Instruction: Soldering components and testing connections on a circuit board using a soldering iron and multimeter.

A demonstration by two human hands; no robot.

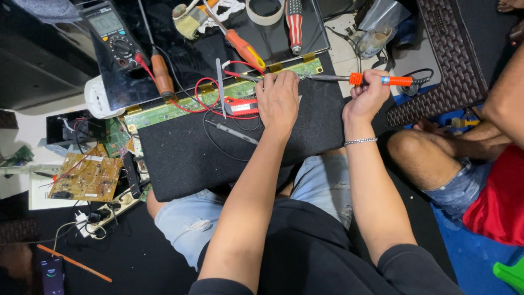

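The soldering iron (357,80) is in your right hand (367,97), fingers closed round its orange grip with the metal shaft reaching left toward the end of the long green circuit strip (218,97). That strip lies along the far edge of the black pad (185,153) on your lap. Your left hand (279,100) rests flat on the pad with its fingertips down at the strip's edge, just beside the iron's tip; whether they pinch something small there, you cannot tell from this view.

The risk I see sits right at that spot: your left fingertips are very near the hot end, and a small slip of either hand could burn them.

Red wires (204,95) loop over the strip close to your left hand, and a grey probe (232,131) lies loose on the pad below it; the hot shaft could scorch the wire insulation, and a moving wrist could catch a lead.

Farther out, a multimeter (112,33) and screwdrivers (245,46) rest on the dark panel (284,43) beyond the strip, a brown circuit board (87,176) lies to your left, and another person's bare knee (406,150) sits near your right elbow, close enough to jog it.
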